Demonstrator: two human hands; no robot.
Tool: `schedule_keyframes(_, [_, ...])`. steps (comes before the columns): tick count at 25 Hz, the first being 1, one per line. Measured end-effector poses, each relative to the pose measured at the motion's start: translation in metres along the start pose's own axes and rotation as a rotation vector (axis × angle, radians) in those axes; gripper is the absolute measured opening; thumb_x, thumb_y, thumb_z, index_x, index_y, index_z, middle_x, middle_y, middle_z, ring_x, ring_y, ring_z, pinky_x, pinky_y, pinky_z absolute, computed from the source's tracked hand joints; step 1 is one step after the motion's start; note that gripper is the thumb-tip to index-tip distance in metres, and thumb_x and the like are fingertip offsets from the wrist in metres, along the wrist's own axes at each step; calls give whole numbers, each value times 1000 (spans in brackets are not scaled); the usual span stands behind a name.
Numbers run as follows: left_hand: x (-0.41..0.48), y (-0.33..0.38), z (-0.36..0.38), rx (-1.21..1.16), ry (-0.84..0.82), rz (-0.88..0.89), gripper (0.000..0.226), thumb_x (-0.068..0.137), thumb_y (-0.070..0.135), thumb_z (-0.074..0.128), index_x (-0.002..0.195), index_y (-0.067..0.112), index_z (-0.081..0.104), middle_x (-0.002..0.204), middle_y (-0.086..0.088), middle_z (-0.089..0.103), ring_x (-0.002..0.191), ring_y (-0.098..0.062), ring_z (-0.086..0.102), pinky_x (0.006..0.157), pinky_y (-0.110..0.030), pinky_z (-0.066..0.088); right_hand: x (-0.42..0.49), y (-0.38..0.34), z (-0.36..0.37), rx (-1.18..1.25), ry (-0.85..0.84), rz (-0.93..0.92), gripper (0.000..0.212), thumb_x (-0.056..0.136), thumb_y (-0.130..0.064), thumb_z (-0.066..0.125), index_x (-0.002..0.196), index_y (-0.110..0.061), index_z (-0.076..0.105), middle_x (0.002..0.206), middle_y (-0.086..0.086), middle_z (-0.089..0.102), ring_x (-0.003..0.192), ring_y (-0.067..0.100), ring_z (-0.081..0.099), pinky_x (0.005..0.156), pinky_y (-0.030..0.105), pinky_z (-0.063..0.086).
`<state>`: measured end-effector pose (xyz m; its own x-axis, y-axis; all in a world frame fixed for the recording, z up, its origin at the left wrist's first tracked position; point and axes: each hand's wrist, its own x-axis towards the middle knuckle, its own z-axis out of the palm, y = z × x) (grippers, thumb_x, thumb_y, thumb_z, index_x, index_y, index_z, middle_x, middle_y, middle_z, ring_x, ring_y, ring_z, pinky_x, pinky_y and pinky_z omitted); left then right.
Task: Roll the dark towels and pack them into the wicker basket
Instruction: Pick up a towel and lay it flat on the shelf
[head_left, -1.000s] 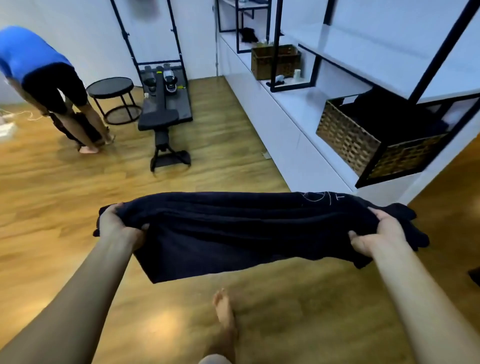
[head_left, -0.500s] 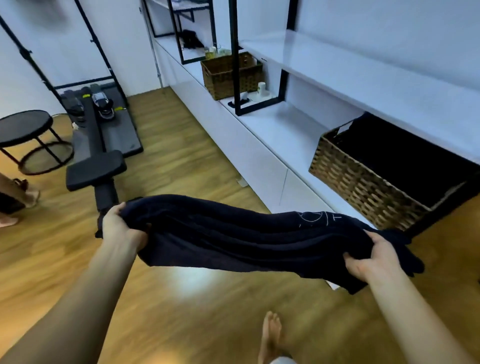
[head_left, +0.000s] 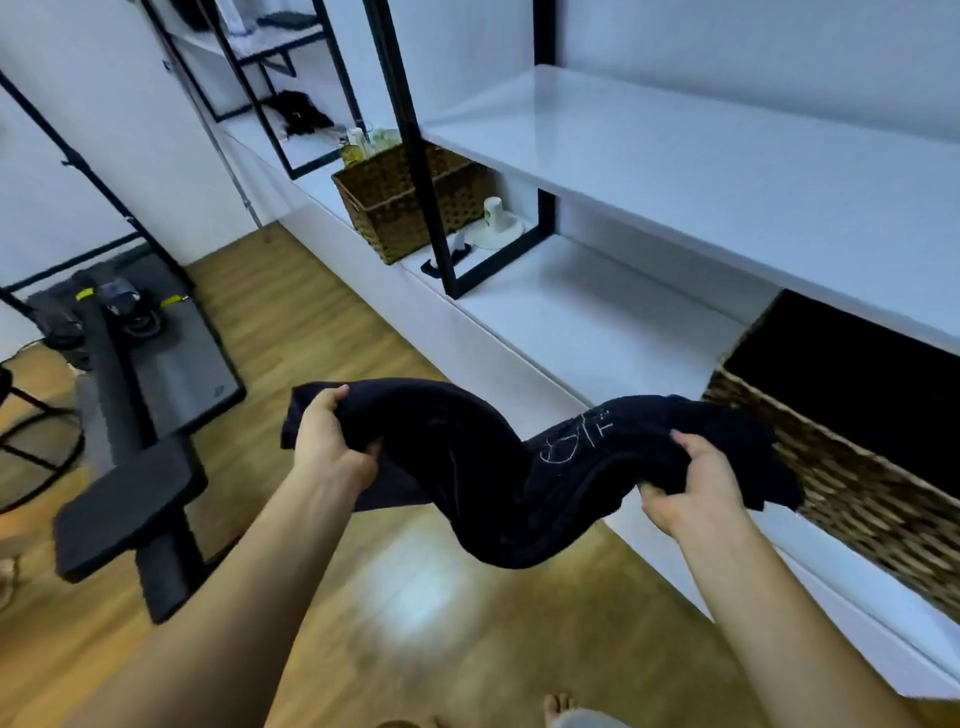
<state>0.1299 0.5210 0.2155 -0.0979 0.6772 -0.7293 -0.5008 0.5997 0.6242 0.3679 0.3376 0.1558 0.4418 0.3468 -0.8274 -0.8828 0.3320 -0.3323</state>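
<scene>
navy towel (head_left: 483, 467) with pale stitching, brown woven wicker basket (head_left: 852, 499)

A brown woven basket (head_left: 395, 208) sits on the low white shelf (head_left: 571, 312), with bottles (head_left: 358, 143) showing at its far rim. Just beside it, a white cup (head_left: 496, 213) stands on a white dish (head_left: 511, 234). Black frame posts (head_left: 415, 156) rise in front of the basket. On the wooden floor (head_left: 322, 322) stands a black exercise machine (head_left: 124, 415).

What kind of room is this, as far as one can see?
Probably a home room for storage and exercise: an exercise machine on a wood floor, white shelves, a wicker basket.
</scene>
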Motion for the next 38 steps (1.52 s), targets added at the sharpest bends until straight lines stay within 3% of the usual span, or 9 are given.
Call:
schedule_keyframes(6, [87,55,125,264,-118,-100,35,80,19,76,112,15,63,104,-7,68,92,-24,67,71,-39,58,26,29,99,126,121,-87,30,86,-8,70,115,-11,65,107,8,70,91,26,70,61,37,56])
schedule_keyframes(14, [214,98,301,491,-317,-257,11,88,23,68,93,14,65,101,-5,65,93,-21,64,85,-39,57,94,-4,201,323,447,-201,23,90,-22,70,110,-16,61,110,7,54,104,27,54,83,34,48])
schedule_keyframes(18, [295,25,417,509,-464,-249,13,96,24,59,101,13,62,113,-5,61,99,-22,59,88,-37,55,218,-63,225,-68,483,-538,40,92,-11,67,130,-3,57,129,28,58,119,44,55,95,42,50])
schedule_keyframes(21, [364,-30,461,521,-623,21,42,99,26,54,140,20,47,127,-3,58,100,-20,59,84,-35,55,302,-65,206,-361,423,-625,51,105,-32,48,151,-13,38,154,19,39,138,35,41,93,25,46])
schedule_keyframes(24, [421,-69,404,1388,-931,790,55,101,38,50,152,26,36,151,2,45,140,-19,40,116,-38,28,341,-4,156,-1573,382,-865,57,104,-51,34,156,-28,30,166,5,18,153,27,15,121,42,16])
schedule_keyframes(26, [447,-80,346,1901,-1078,1149,61,101,58,30,156,34,23,164,5,20,153,-20,5,120,-50,-4,345,31,126,-1994,352,-877,62,101,-59,15,157,-32,23,167,2,14,154,29,5,123,55,6])
schedule_keyframes(29, [477,-101,350,2233,-1106,1272,68,94,68,4,157,41,3,167,7,-3,151,-27,-18,115,-64,-12,368,20,136,-2130,482,-702,64,97,-63,1,157,-43,11,168,-2,6,154,30,-3,120,61,0])
schedule_keyframes(34, [477,-123,452,2269,-1169,1081,64,101,62,20,158,37,5,167,3,-10,150,-32,-18,114,-66,-10,412,-47,174,-2056,536,-633,56,103,-57,18,157,-45,6,169,-5,-4,154,27,-8,119,62,-1])
schedule_keyframes(38, [457,-84,349,2087,-1135,1408,60,103,52,20,158,29,15,167,-3,6,153,-26,-6,117,-60,-11,373,9,135,-2031,615,-747,68,96,-59,5,159,-34,7,169,4,0,155,28,-4,124,50,0])
